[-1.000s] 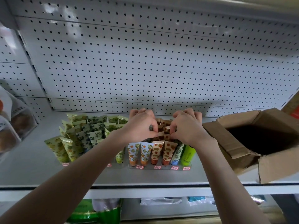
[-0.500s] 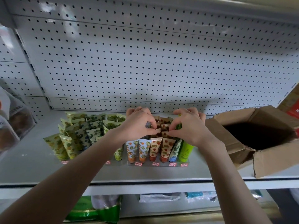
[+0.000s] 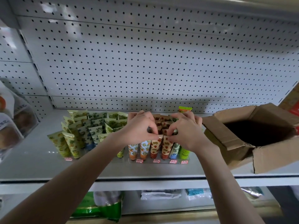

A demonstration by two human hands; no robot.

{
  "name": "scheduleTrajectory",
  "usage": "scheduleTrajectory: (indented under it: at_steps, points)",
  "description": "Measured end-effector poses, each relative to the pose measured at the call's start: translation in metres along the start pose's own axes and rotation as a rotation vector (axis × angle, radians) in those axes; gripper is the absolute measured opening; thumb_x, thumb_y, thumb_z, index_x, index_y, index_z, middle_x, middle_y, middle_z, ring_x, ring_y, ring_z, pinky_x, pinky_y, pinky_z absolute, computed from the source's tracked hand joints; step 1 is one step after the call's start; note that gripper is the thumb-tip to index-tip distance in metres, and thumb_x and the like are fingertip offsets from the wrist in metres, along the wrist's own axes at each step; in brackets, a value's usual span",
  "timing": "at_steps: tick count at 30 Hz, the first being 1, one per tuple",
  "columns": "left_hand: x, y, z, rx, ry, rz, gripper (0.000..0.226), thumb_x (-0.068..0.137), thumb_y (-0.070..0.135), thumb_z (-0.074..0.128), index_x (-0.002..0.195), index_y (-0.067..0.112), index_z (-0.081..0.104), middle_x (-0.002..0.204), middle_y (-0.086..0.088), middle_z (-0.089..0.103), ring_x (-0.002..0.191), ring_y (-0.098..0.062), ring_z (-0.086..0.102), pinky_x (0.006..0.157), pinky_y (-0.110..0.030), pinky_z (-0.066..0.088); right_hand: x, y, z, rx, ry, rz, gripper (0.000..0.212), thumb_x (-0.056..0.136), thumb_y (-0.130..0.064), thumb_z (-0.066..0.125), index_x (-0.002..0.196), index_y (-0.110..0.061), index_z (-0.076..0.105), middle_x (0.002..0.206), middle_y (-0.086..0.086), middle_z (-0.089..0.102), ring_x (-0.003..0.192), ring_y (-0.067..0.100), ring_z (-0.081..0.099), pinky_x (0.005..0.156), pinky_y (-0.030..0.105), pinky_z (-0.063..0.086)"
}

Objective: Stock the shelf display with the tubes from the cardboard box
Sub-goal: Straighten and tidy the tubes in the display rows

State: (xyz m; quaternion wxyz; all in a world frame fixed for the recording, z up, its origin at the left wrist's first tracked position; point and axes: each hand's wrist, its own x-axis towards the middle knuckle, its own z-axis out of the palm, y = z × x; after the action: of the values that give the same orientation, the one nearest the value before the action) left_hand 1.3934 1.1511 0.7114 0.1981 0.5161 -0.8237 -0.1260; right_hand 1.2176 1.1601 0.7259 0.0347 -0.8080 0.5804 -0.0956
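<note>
A clear display rack on the white shelf holds rows of upright patterned tubes. My left hand pinches the flat top of a red-spotted tube in the front row. Right beside it, my right hand pinches the top of the neighbouring red-spotted tube. More red-brown tubes stand in rows behind, between my hands. A bright green tube stands at the rack's right end. The open cardboard box sits at the right; its inside is dark.
Green and yellow floral tubes fill a second rack on the left. Bagged goods hang at the far left edge. A pegboard wall backs the shelf. Packets lie on the shelf below. An orange-topped tube stands at the back.
Both hands have shifted slightly forward along the rows, from the middle tubes to the tops of the front-row tubes. The view has tilted a little.
</note>
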Motion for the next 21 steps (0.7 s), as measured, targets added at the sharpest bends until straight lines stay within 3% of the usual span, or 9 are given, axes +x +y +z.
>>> scheduleTrajectory:
  at_steps: [14, 21]
  points:
    - [-0.001, 0.0, 0.0, -0.017, -0.007, -0.018, 0.01, 0.078, 0.039, 0.07, 0.073, 0.03, 0.069, 0.096, 0.018, 0.044, 0.102, -0.006, 0.034, 0.099, -0.035, 0.017, -0.001, 0.001, 0.002, -0.002, 0.029, -0.008, 0.004, 0.081, -0.032, 0.068, 0.08, -0.034, 0.071, 0.147, -0.009, 0.034, 0.13, 0.019, 0.013, 0.099, 0.037, 0.007]
    - [-0.004, 0.001, -0.002, -0.03, 0.042, -0.004, 0.013, 0.077, 0.043, 0.07, 0.08, 0.031, 0.07, 0.094, 0.018, 0.045, 0.103, -0.008, 0.038, 0.094, -0.033, 0.018, -0.009, 0.011, -0.002, 0.171, 0.174, 0.049, 0.008, 0.083, -0.034, 0.068, 0.089, -0.03, 0.071, 0.138, -0.009, 0.044, 0.129, 0.018, 0.022, 0.094, 0.029, 0.012]
